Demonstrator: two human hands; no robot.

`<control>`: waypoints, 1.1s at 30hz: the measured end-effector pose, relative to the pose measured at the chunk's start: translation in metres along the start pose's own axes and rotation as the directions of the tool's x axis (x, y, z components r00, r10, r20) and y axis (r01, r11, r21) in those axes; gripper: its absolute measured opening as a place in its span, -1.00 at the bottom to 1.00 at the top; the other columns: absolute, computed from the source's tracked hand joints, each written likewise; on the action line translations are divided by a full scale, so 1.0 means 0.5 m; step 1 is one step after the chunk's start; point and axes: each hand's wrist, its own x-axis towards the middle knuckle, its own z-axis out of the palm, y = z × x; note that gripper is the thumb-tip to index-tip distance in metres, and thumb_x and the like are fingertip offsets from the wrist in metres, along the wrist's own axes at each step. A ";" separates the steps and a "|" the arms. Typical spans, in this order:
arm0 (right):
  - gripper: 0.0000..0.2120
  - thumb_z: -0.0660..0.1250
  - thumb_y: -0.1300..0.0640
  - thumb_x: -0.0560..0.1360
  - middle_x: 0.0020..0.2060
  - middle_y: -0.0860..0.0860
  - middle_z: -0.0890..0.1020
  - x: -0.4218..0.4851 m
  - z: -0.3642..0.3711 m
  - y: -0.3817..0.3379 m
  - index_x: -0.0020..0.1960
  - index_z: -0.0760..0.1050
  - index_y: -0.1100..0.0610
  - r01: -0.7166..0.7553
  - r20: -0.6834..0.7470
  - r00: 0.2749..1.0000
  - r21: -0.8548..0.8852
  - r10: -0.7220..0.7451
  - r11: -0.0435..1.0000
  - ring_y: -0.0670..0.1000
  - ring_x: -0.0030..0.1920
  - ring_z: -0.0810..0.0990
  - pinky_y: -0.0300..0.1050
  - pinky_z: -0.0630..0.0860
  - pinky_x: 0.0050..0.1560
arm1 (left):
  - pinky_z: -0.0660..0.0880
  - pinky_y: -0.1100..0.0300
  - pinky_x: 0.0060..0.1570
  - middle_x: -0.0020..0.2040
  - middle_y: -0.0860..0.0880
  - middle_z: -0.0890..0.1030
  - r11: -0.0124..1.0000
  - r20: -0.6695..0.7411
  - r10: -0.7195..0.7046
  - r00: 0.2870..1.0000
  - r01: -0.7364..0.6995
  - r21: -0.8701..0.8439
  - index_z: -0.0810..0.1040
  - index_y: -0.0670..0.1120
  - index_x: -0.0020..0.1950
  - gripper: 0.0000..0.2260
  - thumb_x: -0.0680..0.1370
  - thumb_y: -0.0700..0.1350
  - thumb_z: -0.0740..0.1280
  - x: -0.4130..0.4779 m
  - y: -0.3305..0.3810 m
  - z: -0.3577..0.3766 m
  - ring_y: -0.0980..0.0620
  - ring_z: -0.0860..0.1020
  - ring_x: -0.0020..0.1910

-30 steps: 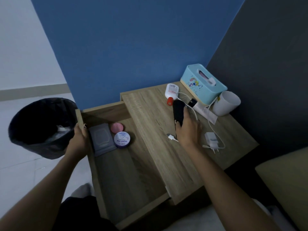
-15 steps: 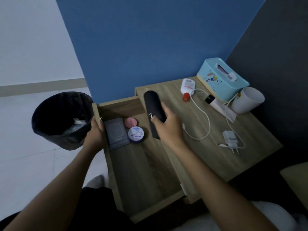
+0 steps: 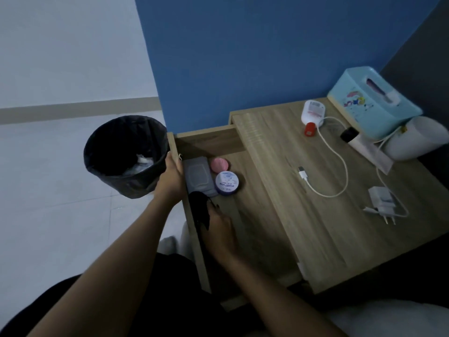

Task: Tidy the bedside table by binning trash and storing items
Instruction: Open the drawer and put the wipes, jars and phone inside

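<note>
While my right grip (image 3: 218,229) curls round the black cylinder (image 3: 199,210), that cylinder is low in the open drawer (image 3: 255,215), along its left wall, its far tip at the near end of the grey wipes pack (image 3: 196,173). I see my left grip (image 3: 171,177) clasping the drawer's left wall, just beside the black-lined bin (image 3: 131,186). Round tin (image 3: 227,183) and pink disc (image 3: 219,164) lie beside the pack. On the bench (image 3: 279,147): white cable (image 3: 345,171), charger (image 3: 380,199), red-capped bottle (image 3: 313,113), teal tissue box (image 3: 364,110), white cup (image 3: 418,139).

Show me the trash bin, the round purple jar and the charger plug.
trash bin (image 3: 128,186): head view, front wall.
round purple jar (image 3: 227,183): head view, its lid.
charger plug (image 3: 380,198): head view, white body.
</note>
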 end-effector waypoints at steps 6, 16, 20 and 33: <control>-0.45 0.16 0.10 0.60 0.45 0.19 0.32 0.005 0.010 0.014 0.53 0.11 0.17 0.057 0.065 0.997 -0.090 -0.051 0.994 0.19 0.42 0.33 0.09 0.26 0.42 | 0.41 -0.22 0.22 0.33 -0.34 0.45 1.000 0.004 0.017 1.000 -0.017 -0.007 -0.06 0.04 0.55 -0.46 0.61 0.20 -0.11 0.000 0.010 0.002 -0.37 0.48 0.23; -0.53 0.11 0.26 0.60 0.40 0.22 0.35 -0.003 0.017 0.016 0.50 0.19 0.22 0.089 0.142 0.987 -0.095 -0.075 0.991 0.22 0.38 0.37 0.06 0.31 0.40 | 0.39 -0.16 0.14 0.35 -0.33 0.44 0.999 -0.004 0.039 0.999 -0.039 0.012 -0.06 -0.02 0.55 -0.49 0.64 0.12 -0.09 0.000 0.001 0.001 -0.37 0.48 0.21; -0.63 0.15 0.22 0.59 0.31 0.13 0.50 0.011 -0.056 -0.020 0.38 0.39 0.20 0.117 0.055 0.992 -0.084 -0.112 0.990 0.12 0.31 0.46 -0.07 0.36 0.32 | 0.39 -0.16 0.16 0.34 -0.32 0.44 1.000 -0.014 0.029 0.999 -0.029 0.011 -0.03 0.00 0.55 -0.50 0.64 0.14 -0.10 -0.004 0.004 0.002 -0.36 0.48 0.23; -0.54 0.15 0.05 0.58 0.43 0.17 0.38 0.202 -0.368 0.078 0.42 0.34 0.24 0.090 -0.314 0.921 -0.404 -0.231 0.910 0.11 0.46 0.29 0.05 0.18 0.49 | 0.38 -0.16 0.16 0.32 -0.35 0.46 1.000 -0.020 0.012 1.000 -0.012 0.007 -0.02 0.02 0.55 -0.48 0.63 0.18 -0.11 -0.006 0.014 -0.001 -0.38 0.48 0.22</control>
